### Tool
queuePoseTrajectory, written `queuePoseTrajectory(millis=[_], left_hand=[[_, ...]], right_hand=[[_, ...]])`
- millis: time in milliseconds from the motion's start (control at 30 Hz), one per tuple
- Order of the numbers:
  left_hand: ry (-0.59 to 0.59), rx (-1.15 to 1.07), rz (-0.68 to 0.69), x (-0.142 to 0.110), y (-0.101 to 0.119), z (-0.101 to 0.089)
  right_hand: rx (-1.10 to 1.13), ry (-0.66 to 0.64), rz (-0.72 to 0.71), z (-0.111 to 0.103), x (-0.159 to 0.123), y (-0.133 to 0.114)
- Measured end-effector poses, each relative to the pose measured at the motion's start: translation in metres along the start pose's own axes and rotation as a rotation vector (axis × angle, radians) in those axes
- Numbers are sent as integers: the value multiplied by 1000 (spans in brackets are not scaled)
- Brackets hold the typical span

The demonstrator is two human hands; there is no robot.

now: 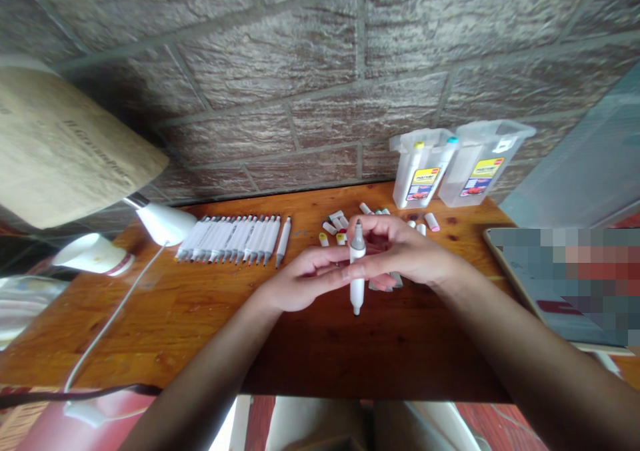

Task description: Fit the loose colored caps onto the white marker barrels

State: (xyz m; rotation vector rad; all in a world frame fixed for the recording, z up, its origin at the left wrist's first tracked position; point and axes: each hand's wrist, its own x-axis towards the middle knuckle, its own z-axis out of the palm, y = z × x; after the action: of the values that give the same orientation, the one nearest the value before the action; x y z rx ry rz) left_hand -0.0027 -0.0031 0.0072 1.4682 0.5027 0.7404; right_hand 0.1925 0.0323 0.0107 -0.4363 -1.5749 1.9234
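A white double-ended marker (pixel 357 296) with a grey band stands upright between my hands, above the table. Both its ends are bare, with a dark tip showing at the top. My left hand (pixel 303 281) reaches in from the left and pinches the barrel, its thumb against the side. From the right, my right hand (pixel 413 254) closes on the same marker, thumb at mid-barrel and index finger near the upper end. Behind the hands lie several loose caps (pixel 342 223), partly hidden by my fingers. A row of uncapped markers (pixel 230 241) lies to the left, one marker (pixel 283 241) slightly apart.
Two clear plastic cases (pixel 417 171) stand at the back right, the nearer one holding a few markers. A tablet-like screen (pixel 560 291) is at the right edge. On the left are a lamp (pixel 70 144), its cable (pixel 115 311) and a tipped paper cup (pixel 95 256). A stone wall (pixel 320 91) rises behind.
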Motion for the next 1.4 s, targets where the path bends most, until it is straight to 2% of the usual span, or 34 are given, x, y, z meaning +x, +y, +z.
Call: queuePoseTrajectory(millis=[333, 400, 467, 567, 700, 767, 900, 1033, 1267, 1400], left_hand=[[21, 51, 0, -1, 0, 0], [55, 61, 1, 1, 0, 1], [160, 82, -3, 3, -2, 2], [388, 159, 26, 7, -6, -3], [653, 388, 103, 10, -13, -15], [709, 536, 122, 9, -17, -21], [721, 840, 149, 7, -22, -25], [700, 980, 139, 7, -23, -26], [704, 1013, 112, 9, -28, -25], [722, 917, 153, 10, -26, -19]], right_hand=[[-43, -26, -6, -1, 1, 0], [-25, -7, -31, -4, 2, -1], [52, 98, -93, -10, 2, -4], [192, 300, -189, -20, 3, -10], [265, 385, -195, -27, 5, -16], [249, 408, -172, -27, 5, -16], [242, 454, -157, -31, 6, -16], [311, 560, -193, -44, 5, -19], [272, 637, -278, -61, 2, -24], [206, 618, -180, -53, 5, -18]])
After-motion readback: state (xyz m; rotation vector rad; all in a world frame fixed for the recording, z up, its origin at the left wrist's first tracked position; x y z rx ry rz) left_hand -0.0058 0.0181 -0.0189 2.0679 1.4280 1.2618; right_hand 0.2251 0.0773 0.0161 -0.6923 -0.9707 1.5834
